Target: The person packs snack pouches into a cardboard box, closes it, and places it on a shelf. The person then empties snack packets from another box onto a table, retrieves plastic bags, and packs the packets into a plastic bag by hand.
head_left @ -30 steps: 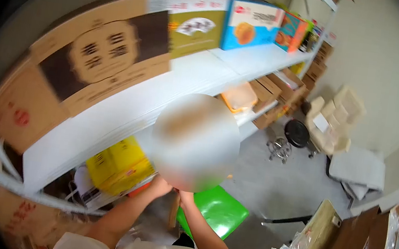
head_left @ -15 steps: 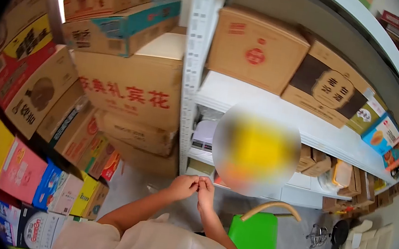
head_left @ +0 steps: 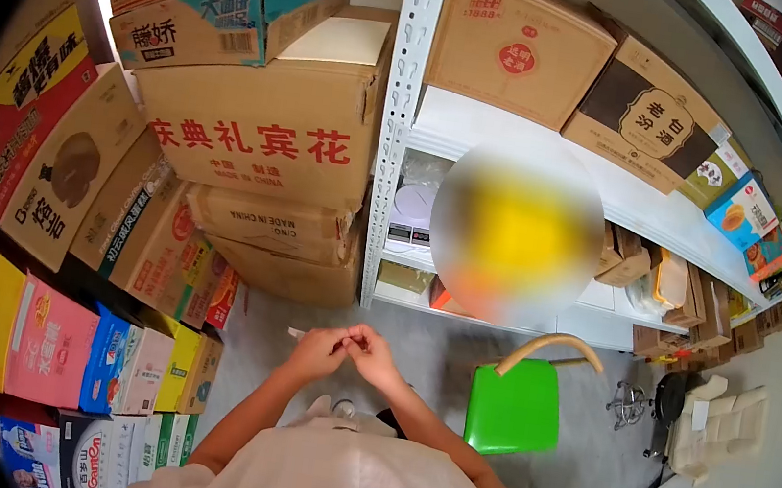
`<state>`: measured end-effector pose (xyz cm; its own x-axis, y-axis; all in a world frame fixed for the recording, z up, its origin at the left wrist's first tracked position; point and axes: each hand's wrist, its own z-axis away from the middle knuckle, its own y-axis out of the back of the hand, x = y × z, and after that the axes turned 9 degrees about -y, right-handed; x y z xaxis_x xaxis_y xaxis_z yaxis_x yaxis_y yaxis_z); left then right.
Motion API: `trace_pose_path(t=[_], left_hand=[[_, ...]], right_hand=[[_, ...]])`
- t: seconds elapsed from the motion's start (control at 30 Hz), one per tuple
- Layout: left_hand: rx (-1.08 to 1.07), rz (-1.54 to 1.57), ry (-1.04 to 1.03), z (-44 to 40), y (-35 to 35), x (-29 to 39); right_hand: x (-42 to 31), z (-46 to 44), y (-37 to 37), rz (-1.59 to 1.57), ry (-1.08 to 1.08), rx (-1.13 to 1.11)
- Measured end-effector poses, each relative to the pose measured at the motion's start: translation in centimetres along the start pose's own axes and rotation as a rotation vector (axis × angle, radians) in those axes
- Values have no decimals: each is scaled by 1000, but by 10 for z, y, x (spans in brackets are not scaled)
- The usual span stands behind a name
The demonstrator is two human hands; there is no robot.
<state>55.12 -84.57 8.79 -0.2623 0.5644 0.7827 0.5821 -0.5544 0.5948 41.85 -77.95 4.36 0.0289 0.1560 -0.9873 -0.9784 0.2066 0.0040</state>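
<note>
Both bare hands are at the centre of the frame, slightly below the middle. The left hand (head_left: 319,351) and right hand (head_left: 374,356) meet at the fingertips, fingers bent inward and palms partly closed. Whether anything small is pinched between them cannot be told.

Nearest to the hands, a white scrap (head_left: 296,333) lies on the grey floor (head_left: 278,313), just left of the left hand as seen in the frame. The green chair (head_left: 515,413), with a curved wooden armrest (head_left: 551,343), stands right of centre, apart from the right hand.

At upper right, a white shelf (head_left: 442,116) bears a row of cartons, including a carton with a dark label (head_left: 652,122). A round blurred patch (yellow at its middle, contents unreadable) covers part of its lower levels. At upper left, a large carton with red lettering (head_left: 245,151) rests upon other cartons.
</note>
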Motion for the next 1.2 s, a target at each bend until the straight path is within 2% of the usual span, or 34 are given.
trace_pose_path(t=[0.13, 0.2, 0.4, 0.57, 0.73, 0.9, 1.03, 1.1, 1.2], left_hand=[[-38, 2, -54, 2, -9, -3], [-66, 32, -28, 3, -10, -2], [-172, -9, -95, 3, -18, -12], [-180, -17, -170, -3, -26, -11], [-245, -35, -221, -20, -30, -10], [-342, -2, -148, -41, -34, -2], [-326, 41, -244, -61, -48, -1], [-365, 71, -153, -71, -57, -1], [-415, 50, -136, -90, -69, 4]], right_hand=[[12, 9, 4, -49, -26, 26], [14, 11, 8, 43, -75, 26], [8, 23, 13, 61, -117, 50], [24, 23, 21, 26, -81, 78], [28, 18, 38, 77, -132, 79], [24, 14, 59, 84, -129, 76], [24, 10, 96, 37, -154, 104], [31, -1, 132, 84, -106, 233], [-7, -11, 196, 338, -28, 533]])
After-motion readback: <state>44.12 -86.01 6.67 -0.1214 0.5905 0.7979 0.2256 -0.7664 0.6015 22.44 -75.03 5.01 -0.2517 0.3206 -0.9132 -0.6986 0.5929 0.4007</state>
